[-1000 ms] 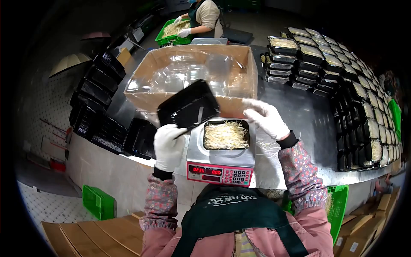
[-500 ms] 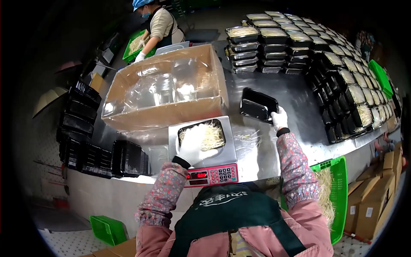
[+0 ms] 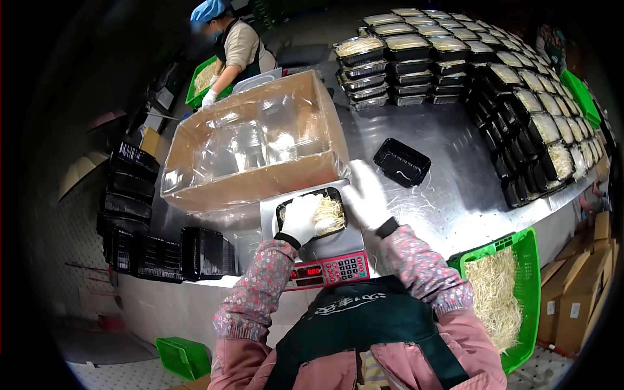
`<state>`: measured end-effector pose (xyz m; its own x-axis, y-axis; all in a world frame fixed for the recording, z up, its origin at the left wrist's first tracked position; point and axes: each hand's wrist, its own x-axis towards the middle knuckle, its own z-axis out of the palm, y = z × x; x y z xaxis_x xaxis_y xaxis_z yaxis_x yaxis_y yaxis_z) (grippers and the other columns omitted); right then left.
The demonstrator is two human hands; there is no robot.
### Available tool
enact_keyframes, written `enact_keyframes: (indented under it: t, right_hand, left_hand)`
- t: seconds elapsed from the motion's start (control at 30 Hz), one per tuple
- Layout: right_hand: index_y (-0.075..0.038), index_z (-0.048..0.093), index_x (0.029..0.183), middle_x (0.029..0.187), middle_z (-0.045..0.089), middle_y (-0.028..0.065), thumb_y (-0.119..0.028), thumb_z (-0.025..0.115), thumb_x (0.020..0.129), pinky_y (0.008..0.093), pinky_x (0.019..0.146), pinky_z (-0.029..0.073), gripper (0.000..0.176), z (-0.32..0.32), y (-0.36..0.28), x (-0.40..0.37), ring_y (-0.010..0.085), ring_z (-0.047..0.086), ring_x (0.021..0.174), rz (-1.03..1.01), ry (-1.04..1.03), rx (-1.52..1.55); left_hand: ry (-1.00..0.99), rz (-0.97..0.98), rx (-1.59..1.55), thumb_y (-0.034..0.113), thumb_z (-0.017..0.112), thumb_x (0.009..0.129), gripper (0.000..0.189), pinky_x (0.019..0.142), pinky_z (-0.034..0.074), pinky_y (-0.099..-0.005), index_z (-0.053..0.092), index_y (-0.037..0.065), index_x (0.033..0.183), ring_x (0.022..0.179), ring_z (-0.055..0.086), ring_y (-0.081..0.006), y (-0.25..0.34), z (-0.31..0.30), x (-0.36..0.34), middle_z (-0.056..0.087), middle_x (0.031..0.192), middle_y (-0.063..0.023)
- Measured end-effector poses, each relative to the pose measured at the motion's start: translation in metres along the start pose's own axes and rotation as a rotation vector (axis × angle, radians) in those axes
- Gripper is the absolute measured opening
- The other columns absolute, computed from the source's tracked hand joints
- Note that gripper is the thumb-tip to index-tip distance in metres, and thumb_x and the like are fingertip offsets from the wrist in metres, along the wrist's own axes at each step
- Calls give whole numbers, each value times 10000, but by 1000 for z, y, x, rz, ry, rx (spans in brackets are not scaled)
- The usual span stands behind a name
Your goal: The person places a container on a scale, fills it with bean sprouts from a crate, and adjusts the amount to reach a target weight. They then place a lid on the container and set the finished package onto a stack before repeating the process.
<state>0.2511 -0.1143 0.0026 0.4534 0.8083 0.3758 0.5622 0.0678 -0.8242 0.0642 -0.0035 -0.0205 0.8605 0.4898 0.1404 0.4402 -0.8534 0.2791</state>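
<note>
Light fingertips over the tray on the scale

The left hand's fingers are down among the sprouts; whether they pinch strands or merely press on them cannot be told. The right hand is open, its blurred fingers extended beside the scale, with nothing visible in its grasp.

The black tray holding the sprouts sits on the scale's plate, below the near side of the plastic-lined cardboard box. Work here calls for a soft touch: a few strands gathered between fingertips, the palm off the rim, so the tray neither slides nor tips. Any pressing hand adds to the load, so the display, partly covered near the left wrist, is best read with that hand lifted clear. Strands belong inside the rim, not trailing onto the plate.

To the right, a second black tray rests on the tabletop with a few strands in it, filled trays stacked beyond. A green crate of sprouts stands near the right arm.
</note>
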Motion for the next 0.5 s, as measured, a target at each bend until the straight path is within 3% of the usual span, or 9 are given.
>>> enact_keyframes:
  t: [0.03,0.07,0.1,0.17,0.23,0.3,0.37,0.43,0.5]
  right_hand:
    - [4,426,1394,1415,445,232,-265,613,875,447,1125,289,614,31,15,-10,365,400,1337,-213,34,-162]
    - [3,403,1409,1416,436,246,-309,596,889,444,1137,265,637,41,-2,-12,371,384,1347,-253,-43,-217]
    - [38,340,1427,1405,435,255,-425,536,920,467,1119,273,714,40,-23,-9,387,405,1318,-225,-213,-340]
    - [65,303,1430,1398,418,286,-497,490,930,485,1131,249,775,84,4,-26,410,384,1326,-242,-209,-430]
    - [78,321,1414,1401,401,295,-488,523,910,480,1132,250,784,76,-12,-30,434,380,1314,-185,-253,-396]
    - [81,318,1413,1341,460,299,-519,508,912,492,1141,226,804,81,-10,-40,421,410,1290,-166,-300,-401]
    - [92,303,1414,1267,526,294,-535,483,923,499,1140,222,817,85,-6,-43,404,461,1252,-167,-281,-444]
    - [104,276,1422,1208,569,284,-546,455,933,492,1143,219,832,83,-10,-38,388,504,1213,-108,-363,-481]
    - [103,245,1437,1181,588,279,-540,448,940,479,1152,207,838,83,-11,-32,377,524,1197,-51,-413,-474]
  left_hand:
    - [71,54,49,420,729,782,617,930,442,-462,556,49,1245,1072,554,-357,-6,9,-4,596,1171,-165]
    - [-15,32,-64,419,738,760,636,915,442,-464,549,53,1245,1037,558,-359,-2,0,-1,605,1128,-162]
    - [-102,9,-178,418,748,739,656,900,442,-466,542,56,1245,1003,562,-362,2,-10,1,613,1085,-158]
    - [48,18,-251,339,737,726,618,877,449,-471,533,56,1236,1032,575,-363,-4,1,-7,618,1122,-165]
    - [212,32,-127,253,707,741,563,900,440,-472,532,56,1238,1064,570,-363,7,-7,-15,615,1146,-172]
    - [229,78,-82,206,665,764,510,935,425,-489,537,48,1232,1107,541,-378,-19,24,-25,594,1187,-191]
    - [140,97,-104,226,648,773,447,905,437,-488,559,53,1176,1105,531,-366,-8,12,-18,584,1176,-171]
    - [-50,-57,124,250,630,779,391,871,449,-477,577,60,1116,1073,532,-343,0,2,-10,577,1135,-142]
    - [-110,32,264,247,615,792,397,832,462,-458,572,71,1144,1042,536,-327,-20,9,1,572,1100,-127]
